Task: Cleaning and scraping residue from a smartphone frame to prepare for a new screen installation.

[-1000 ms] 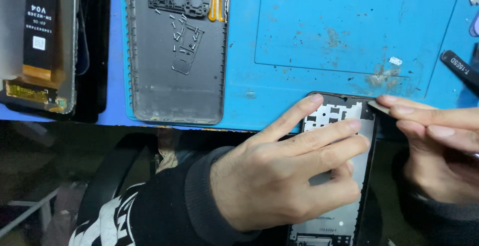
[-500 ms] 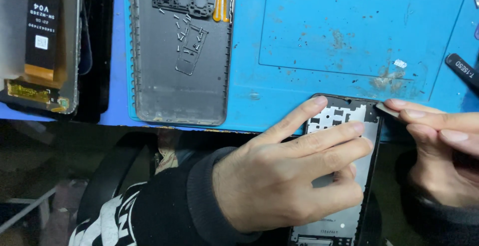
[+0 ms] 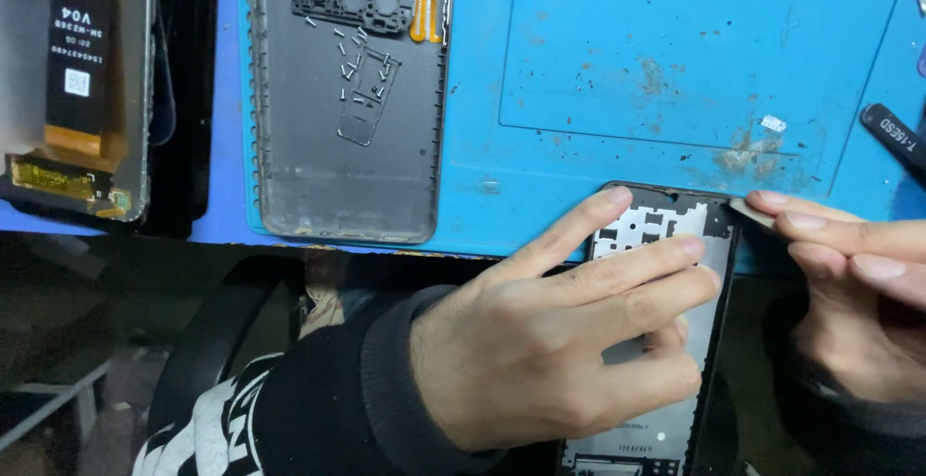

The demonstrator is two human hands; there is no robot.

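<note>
My left hand (image 3: 559,331) lies across a black phone frame (image 3: 675,220) with a silver inner plate, fingers wrapped over it, holding it at the near edge of the blue mat. My right hand (image 3: 849,283) comes in from the right and pinches a small thin pick (image 3: 748,210) whose tip touches the frame's top right corner.
A grey phone back cover (image 3: 318,177) with several loose screws and a camera bracket inside lies on the blue mat (image 3: 675,52). A display panel with a flex cable (image 3: 77,90) lies at far left. A black tool handle (image 3: 892,134) sits at right.
The frame and both hands sit a little further right in view; my right hand's pick has stayed at the frame's top right corner.
</note>
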